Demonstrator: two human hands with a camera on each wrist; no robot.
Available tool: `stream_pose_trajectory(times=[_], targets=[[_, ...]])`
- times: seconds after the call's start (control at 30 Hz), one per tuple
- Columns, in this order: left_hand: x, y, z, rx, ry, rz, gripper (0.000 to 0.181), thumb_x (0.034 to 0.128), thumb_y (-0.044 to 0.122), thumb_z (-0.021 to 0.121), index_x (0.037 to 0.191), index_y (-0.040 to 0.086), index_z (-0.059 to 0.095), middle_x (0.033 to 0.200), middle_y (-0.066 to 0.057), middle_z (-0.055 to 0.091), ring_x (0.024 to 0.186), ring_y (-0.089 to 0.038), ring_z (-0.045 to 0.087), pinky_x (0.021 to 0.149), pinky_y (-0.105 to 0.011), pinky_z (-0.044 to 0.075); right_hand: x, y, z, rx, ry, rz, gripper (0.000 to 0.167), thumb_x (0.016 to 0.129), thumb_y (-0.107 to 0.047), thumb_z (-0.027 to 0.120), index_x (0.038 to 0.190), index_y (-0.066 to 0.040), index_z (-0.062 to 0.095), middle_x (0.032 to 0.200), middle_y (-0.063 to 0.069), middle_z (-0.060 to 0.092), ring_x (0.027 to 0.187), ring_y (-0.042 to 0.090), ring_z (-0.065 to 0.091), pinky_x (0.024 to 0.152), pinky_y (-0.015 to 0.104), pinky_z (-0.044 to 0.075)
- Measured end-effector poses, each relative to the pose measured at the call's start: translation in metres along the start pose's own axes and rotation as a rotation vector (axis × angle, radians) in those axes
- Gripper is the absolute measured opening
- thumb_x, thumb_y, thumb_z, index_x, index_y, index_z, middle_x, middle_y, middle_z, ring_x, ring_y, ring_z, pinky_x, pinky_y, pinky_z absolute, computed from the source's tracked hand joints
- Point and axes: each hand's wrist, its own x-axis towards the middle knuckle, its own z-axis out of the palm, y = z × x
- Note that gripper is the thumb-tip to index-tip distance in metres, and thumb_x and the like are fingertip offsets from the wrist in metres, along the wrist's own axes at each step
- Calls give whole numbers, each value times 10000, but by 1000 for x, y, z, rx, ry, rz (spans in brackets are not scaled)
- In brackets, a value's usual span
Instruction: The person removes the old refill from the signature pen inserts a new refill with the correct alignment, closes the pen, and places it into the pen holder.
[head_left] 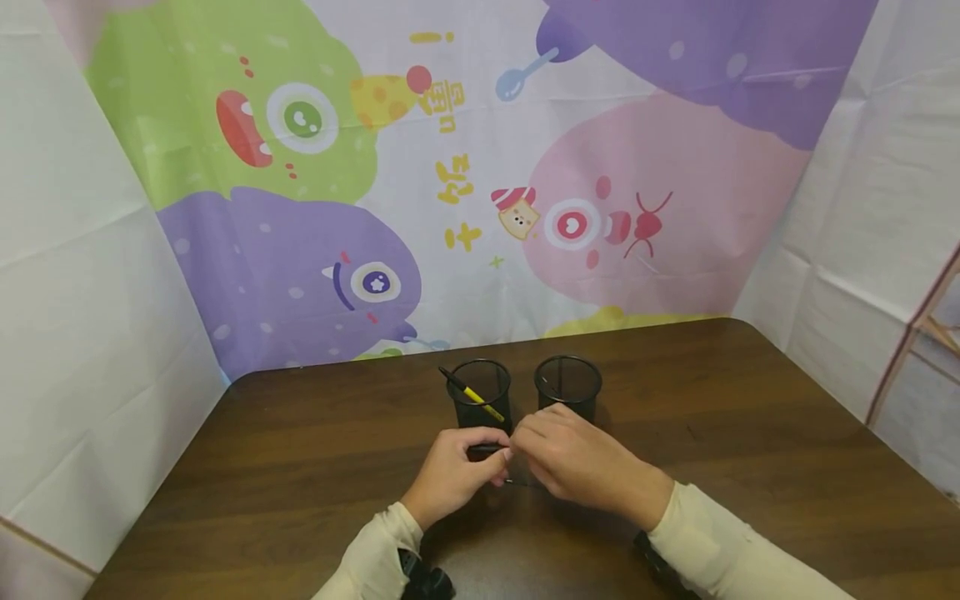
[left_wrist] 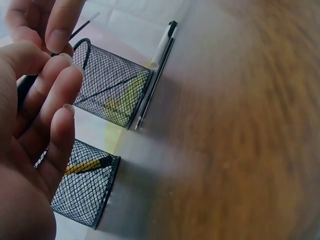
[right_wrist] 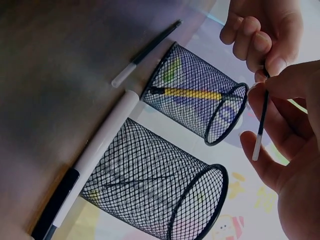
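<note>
My left hand [head_left: 459,468] holds a dark pen barrel [left_wrist: 25,91], partly hidden by the fingers. Close against it, my right hand [head_left: 588,461] pinches a thin black pen refill [right_wrist: 261,122] with a pale tail end. Both hands' fingertips meet where refill and barrel come together; whether the refill's tip is inside the barrel is hidden. On the table by the mesh cups lie a white pen barrel with a black end [right_wrist: 102,135] and a loose refill [right_wrist: 147,52], mostly covered by the hands in the head view.
Two black mesh pen cups stand beyond the hands. A yellow-and-black pen or pencil [head_left: 476,396] leans in the left cup [head_left: 468,417]; a thin dark stick shows inside the right cup [right_wrist: 145,175]. A cartoon-printed cloth [head_left: 480,300] hangs behind the wooden table [head_left: 300,450].
</note>
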Motion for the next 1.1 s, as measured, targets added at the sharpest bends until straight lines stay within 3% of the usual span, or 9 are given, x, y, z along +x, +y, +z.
stream_pose_trajectory(times=[0.13, 0.43, 0.67, 0.9, 0.97, 1.1], targets=[[1, -13, 0, -11, -13, 12, 77, 936, 46, 691, 996, 62, 736, 767, -96, 719, 644, -168, 690, 630, -303, 593, 0, -2, 1, -2, -1, -2, 184, 839, -3, 701, 970, -124, 652, 937, -36, 643, 923, 131, 624, 867, 334, 521], [4, -16, -2, 1, -20, 71, 83, 956, 142, 688, 952, 74, 736, 721, -7, 699, 627, -180, 687, 620, -344, 595, -4, 7, -2, -8, 8, 23, 149, 902, -169, 711, 1040, -124, 677, 935, -58, 660, 876, 108, 628, 797, 361, 512], [5, -14, -4, 9, 23, 42, 131, 952, 129, 694, 963, 1, 718, 728, 2, 703, 632, -187, 693, 634, -341, 599, -9, 19, -12, -36, -27, 81, 161, 893, -219, 724, 1020, -129, 687, 881, -63, 683, 745, 71, 604, 686, 331, 504], [3, -14, -3, -18, 68, -8, 56, 941, 79, 703, 954, 28, 722, 735, -36, 707, 628, -176, 685, 625, -330, 598, -10, 23, -14, -23, -18, 64, 42, 863, -152, 736, 883, -143, 701, 791, -83, 653, 660, 61, 591, 578, 294, 518], [3, -11, -3, -13, 76, -24, 35, 940, 55, 697, 956, 37, 722, 741, -73, 708, 628, -187, 683, 625, -330, 598, -9, 22, -14, -16, -14, 54, 45, 862, -134, 742, 871, -145, 700, 779, -83, 642, 658, 60, 590, 575, 287, 522], [-1, 8, -3, -22, 74, -31, 44, 936, 22, 686, 958, 28, 724, 775, -192, 702, 637, -203, 684, 634, -321, 598, -8, 20, -11, -11, -2, 33, 58, 865, -118, 749, 880, -135, 696, 781, -75, 631, 656, 57, 576, 574, 270, 521]])
